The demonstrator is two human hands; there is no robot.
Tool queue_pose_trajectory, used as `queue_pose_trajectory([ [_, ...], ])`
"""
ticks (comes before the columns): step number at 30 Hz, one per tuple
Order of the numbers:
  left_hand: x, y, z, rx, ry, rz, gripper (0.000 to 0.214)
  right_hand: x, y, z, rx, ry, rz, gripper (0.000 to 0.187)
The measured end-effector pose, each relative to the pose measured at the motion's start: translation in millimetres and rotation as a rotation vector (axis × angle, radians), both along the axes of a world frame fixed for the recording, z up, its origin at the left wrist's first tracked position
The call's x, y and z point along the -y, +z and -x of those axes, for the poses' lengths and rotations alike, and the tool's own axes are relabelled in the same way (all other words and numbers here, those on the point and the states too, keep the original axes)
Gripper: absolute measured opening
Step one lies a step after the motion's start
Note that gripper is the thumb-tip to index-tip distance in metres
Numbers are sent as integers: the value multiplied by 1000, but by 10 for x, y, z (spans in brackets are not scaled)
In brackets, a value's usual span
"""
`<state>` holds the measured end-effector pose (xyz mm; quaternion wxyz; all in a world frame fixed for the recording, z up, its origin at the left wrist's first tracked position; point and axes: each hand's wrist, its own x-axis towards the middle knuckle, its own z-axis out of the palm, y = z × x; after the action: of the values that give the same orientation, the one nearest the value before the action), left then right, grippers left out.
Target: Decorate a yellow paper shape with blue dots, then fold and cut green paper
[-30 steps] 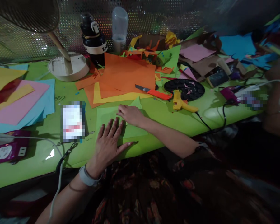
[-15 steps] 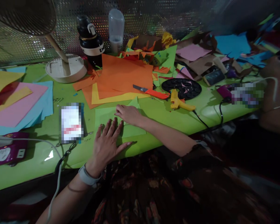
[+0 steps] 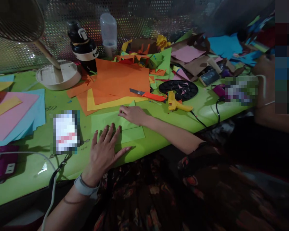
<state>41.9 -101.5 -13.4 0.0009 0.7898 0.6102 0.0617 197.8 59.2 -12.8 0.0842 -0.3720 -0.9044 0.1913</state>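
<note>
A light green sheet of paper (image 3: 103, 119) lies on the green table (image 3: 38, 160) in front of me. My left hand (image 3: 105, 150) rests flat on its near part, fingers spread. My right hand (image 3: 131, 114) presses down on the sheet's far edge with curled fingers, beside a folded-up green corner (image 3: 132, 104).
Orange and yellow sheets (image 3: 120, 80) lie behind the paper. An orange-handled knife (image 3: 149, 95), a yellow glue gun (image 3: 175, 104) and a black round tray (image 3: 178, 88) sit to the right. A fan base (image 3: 59, 75), bottle (image 3: 83, 48), pink and blue sheets (image 3: 14, 117) and another person's arm (image 3: 269, 96) are around.
The view has shifted so everything sits a little further left. Both hands stay on the green sheet in much the same pose.
</note>
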Motion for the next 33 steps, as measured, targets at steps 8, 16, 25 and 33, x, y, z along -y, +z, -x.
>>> queue_pose_trajectory([
  [8, 6, -2, 19, 2, -21, -17, 86, -23, -58, 5, 25, 69, -37, 40],
  [16, -41, -47, -31, 30, -94, -65, 93, 1, -59, 5, 52, 84, -93, 38],
  [25, -77, -124, -51, 10, -137, -28, 89, -5, -88, 2, 21, 76, -114, 38],
  [33, -92, -78, -76, -6, -127, -20, 91, 8, -75, -6, 43, 79, -140, 38],
])
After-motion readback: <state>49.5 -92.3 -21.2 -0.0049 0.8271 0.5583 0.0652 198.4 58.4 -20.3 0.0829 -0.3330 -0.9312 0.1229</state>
